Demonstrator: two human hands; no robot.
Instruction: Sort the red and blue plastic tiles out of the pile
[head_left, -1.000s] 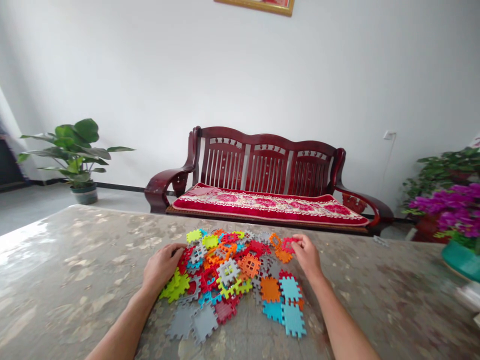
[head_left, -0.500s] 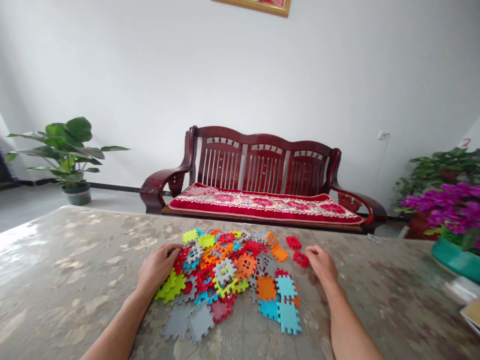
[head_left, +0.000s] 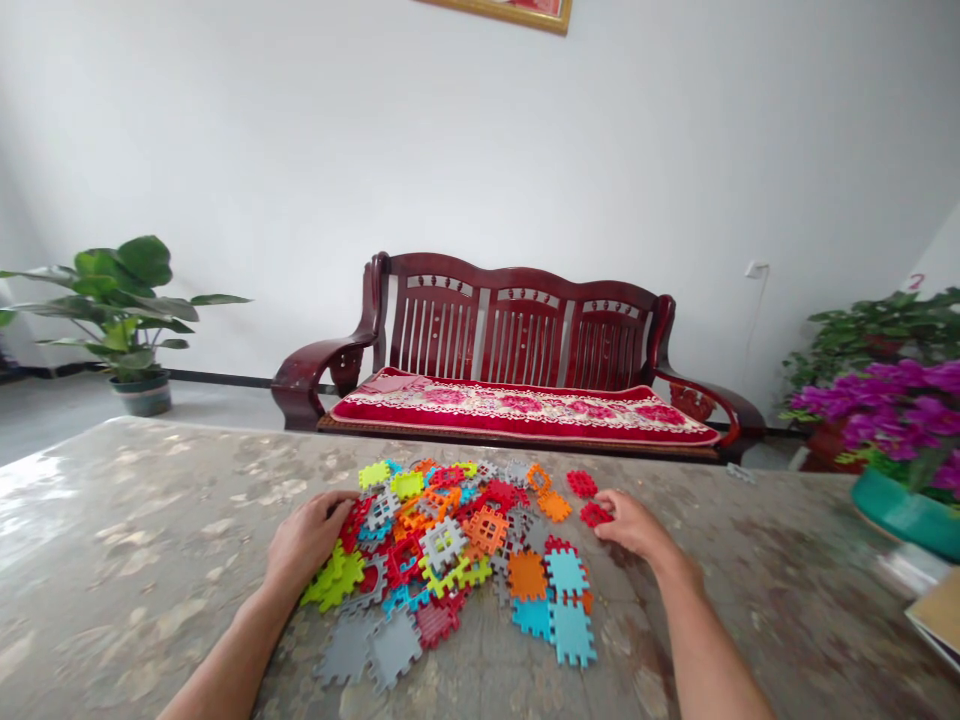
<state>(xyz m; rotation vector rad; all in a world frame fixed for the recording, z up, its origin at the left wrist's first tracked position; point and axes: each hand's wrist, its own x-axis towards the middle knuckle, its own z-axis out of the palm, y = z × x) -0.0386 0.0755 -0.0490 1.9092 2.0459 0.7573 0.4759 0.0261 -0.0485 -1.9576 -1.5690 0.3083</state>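
Flat toothed plastic building tiles in red, orange, lime green, blue and grey lie in a loose pile point(head_left: 442, 540) in front of me. My left hand point(head_left: 315, 530) rests at the pile's left edge, its index finger and thumb slightly apart beside a red tile point(head_left: 355, 525); its other fingers are hidden. My right hand point(head_left: 630, 522) reaches in from the right, thumb and index finger spread at the right edge of a small red tile point(head_left: 592, 514) lying flat. Another red tile point(head_left: 581, 484) lies just behind it. Light blue tiles point(head_left: 573, 632) lie at the near right side.
The pile sits on a patterned table point(head_left: 172, 530). Purple flowers in a teal pot point(head_left: 904, 515) stand at the right, near a box-like object point(head_left: 937, 615). Beyond the table is a dark wooden bench point(head_left: 517, 320) with a red cover. A potted plant point(head_left: 142, 390) stands at far left.
My right hand has moved left to the small red tile, and its thumb and index finger have spread. My left hand stays beside the pile. The view has shifted slightly.
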